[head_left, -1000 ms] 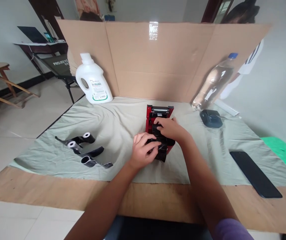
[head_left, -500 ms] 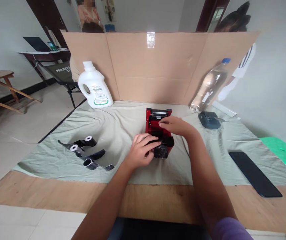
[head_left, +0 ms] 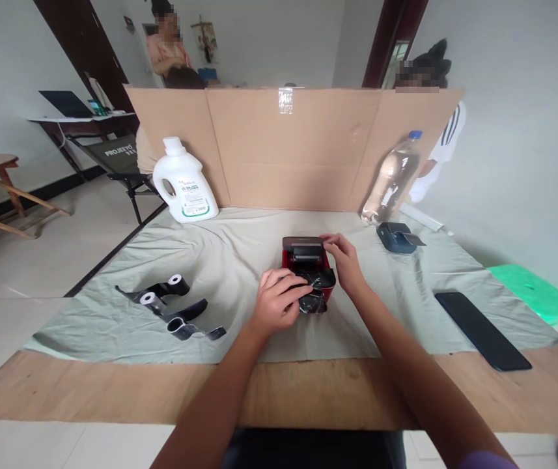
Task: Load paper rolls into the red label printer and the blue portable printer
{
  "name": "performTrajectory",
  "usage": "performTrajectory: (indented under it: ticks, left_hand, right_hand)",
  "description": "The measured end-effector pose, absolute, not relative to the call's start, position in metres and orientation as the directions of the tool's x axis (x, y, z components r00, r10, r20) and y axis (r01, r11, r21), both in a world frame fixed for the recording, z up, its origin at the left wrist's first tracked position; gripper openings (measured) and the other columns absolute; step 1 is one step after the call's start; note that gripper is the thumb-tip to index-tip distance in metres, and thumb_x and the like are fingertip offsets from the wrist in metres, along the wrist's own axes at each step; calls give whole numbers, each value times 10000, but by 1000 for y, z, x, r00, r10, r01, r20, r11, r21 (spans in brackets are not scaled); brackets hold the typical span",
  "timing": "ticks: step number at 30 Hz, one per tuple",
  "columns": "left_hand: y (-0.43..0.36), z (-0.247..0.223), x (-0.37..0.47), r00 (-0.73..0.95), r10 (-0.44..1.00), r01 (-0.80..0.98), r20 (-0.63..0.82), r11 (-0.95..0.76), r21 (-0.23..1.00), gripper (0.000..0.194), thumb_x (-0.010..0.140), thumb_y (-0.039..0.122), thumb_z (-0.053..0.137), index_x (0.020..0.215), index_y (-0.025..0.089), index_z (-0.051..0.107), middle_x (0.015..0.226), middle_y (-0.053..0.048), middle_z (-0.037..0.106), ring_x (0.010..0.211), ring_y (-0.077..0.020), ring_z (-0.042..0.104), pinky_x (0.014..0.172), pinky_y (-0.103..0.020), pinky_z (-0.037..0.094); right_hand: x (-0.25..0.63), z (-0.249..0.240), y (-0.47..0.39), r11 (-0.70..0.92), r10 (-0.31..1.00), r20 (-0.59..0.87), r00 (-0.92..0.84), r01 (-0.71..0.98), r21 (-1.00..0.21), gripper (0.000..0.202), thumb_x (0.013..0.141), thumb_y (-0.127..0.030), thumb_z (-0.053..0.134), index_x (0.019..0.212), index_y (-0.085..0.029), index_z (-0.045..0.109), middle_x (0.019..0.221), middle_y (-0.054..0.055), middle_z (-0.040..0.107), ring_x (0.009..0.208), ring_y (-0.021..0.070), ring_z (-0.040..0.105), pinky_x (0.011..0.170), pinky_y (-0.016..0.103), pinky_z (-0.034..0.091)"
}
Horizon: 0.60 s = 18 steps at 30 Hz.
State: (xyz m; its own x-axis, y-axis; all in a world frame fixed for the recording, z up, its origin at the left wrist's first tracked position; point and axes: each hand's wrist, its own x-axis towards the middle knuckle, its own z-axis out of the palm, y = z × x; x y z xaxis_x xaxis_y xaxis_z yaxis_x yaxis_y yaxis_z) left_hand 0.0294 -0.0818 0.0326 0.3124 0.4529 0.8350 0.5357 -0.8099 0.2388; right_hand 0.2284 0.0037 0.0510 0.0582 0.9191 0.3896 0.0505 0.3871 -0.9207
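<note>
A small red and black receipt printer sits in the middle of the cloth, its dark lid tilted up part way over the body. A shiny black paper strip hangs out over its near side. My left hand lies at the near left of the printer, fingers across the strip and holding it down, thumb tucked low. On the lid's right edge, my right hand grips with bent fingers. The printer's inside is mostly covered by the strip and lid.
Small black paper rolls with loose tails lie to the left. A white detergent bottle and a clear bottle stand before a cardboard screen. At the right are a dark blue device and a black phone.
The printer's lid has swung from standing open at the back down toward the body. My right hand has moved from over the inside to the lid's right edge. The camera view has shifted.
</note>
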Motion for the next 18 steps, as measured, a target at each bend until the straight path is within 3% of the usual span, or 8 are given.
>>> performTrajectory:
  ticks: [3, 7, 9, 13, 18]
  left_hand:
    - [-85, 35, 30, 322, 454, 531, 831, -813, 239, 373, 799, 93, 513, 1035, 274, 738, 1069, -10, 748, 1062, -231, 582, 951, -416, 435]
    - [-84, 37, 29, 275, 559, 564, 782, -753, 340, 491, 829, 84, 467, 1254, 254, 645, 1263, -41, 670, 1167, -238, 536, 1023, -423, 411]
    - [-80, 35, 26, 180, 657, 596, 732, -665, 450, 518, 858, 90, 432, 1333, 228, 586, 1306, -67, 634, 1199, -242, 511, 1046, -427, 404]
    - [-71, 30, 21, 75, 777, 592, 625, -539, 599, 432, 926, 141, 405, 1305, 217, 598, 1197, -73, 670, 1144, -235, 530, 1007, -405, 436]
    - [-63, 27, 26, -44, 830, 424, 556, -488, 763, 302, 962, 262, 463, 1189, 220, 657, 1157, -74, 685, 1061, -207, 587, 976, -369, 451]
  right_hand:
    - [231, 31, -16, 339, 940, 334, 67, -81, -937, 77, 742, -276, 647, 810, -239, 645, 1312, 24, 608, 1265, 258, 511, 1066, 416, 385]
    - [225, 17, -21, 176, 984, 153, 94, -322, -930, 501, 717, -279, 661, 1213, -313, 597, 1370, 19, 591, 1283, 253, 525, 1086, 440, 406]
    - [222, 15, -20, 140, 989, 110, 102, -370, -919, 552, 704, -286, 676, 1247, -313, 583, 1409, 15, 569, 1303, 251, 516, 1109, 436, 397]
    - [221, 12, -21, 81, 995, 52, 85, -400, -913, 554, 732, -343, 675, 1276, -297, 583, 1404, 25, 581, 1305, 265, 525, 1117, 450, 401]
    - [221, 10, -23, 85, 995, 58, 82, -381, -921, 538, 745, -362, 664, 1272, -282, 595, 1391, 30, 599, 1296, 270, 540, 1111, 445, 415]
